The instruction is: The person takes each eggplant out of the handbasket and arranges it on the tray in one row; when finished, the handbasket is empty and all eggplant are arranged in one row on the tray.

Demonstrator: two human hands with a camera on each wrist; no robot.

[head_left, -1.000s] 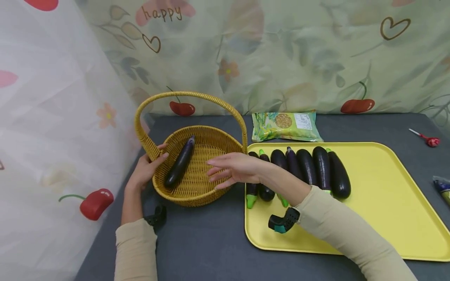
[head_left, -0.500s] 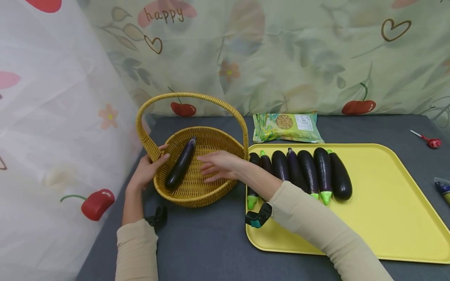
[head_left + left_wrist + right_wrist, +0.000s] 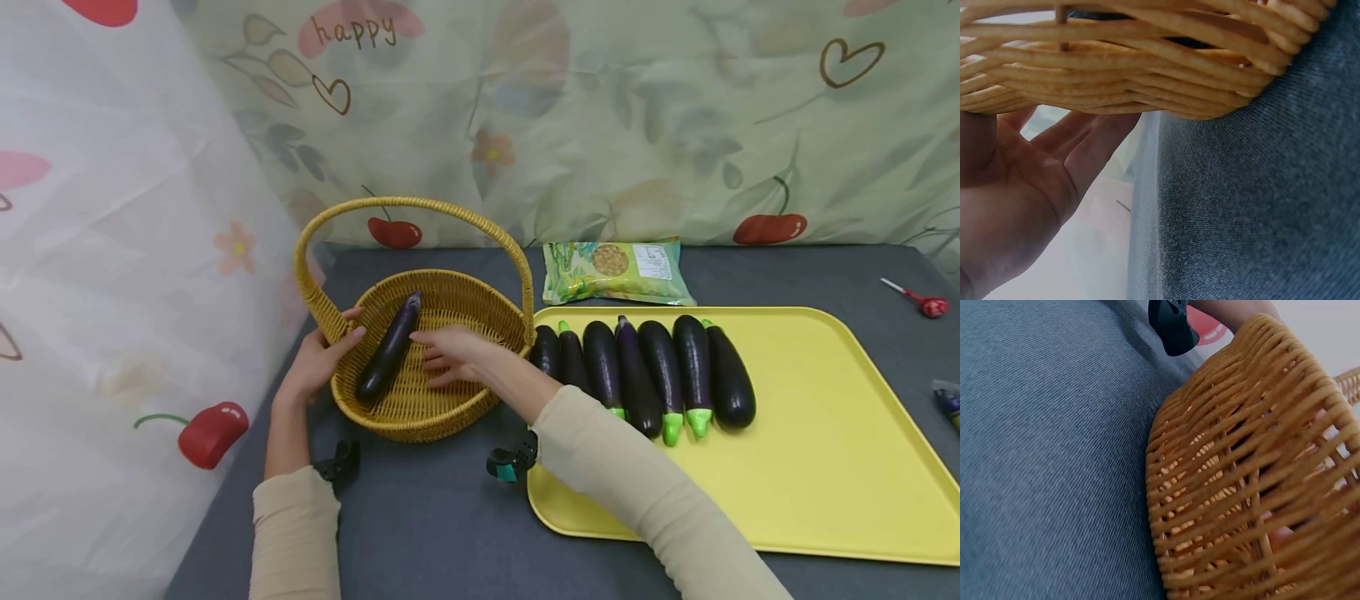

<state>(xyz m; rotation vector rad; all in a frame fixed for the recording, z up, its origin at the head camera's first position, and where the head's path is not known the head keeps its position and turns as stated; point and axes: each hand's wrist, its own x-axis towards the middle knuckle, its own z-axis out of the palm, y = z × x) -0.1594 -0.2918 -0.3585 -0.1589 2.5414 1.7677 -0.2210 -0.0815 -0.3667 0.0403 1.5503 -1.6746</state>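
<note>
A wicker basket (image 3: 420,429) with a tall arched handle stands at the left of the table. One dark purple eggplant (image 3: 388,350) lies slanting inside it. My left hand (image 3: 313,367) holds the basket's left side by the foot of the handle, its thumb over the rim; in the left wrist view its fingers reach behind the weave. My right hand (image 3: 453,354) is inside the basket, just right of the eggplant, fingers loosely extended and holding nothing; whether the fingertips touch the eggplant I cannot tell. In the right wrist view the basket wall (image 3: 1254,456) mostly hides that hand.
A yellow tray (image 3: 825,433) lies right of the basket, with several eggplants (image 3: 637,383) in a row along its left part. Behind it is a green food bag (image 3: 611,271). A red lollipop (image 3: 932,307) and a small package (image 3: 949,402) lie at far right.
My right hand has moved left, deeper into the basket and closer to the eggplant there. My left hand has stayed on the basket's side.
</note>
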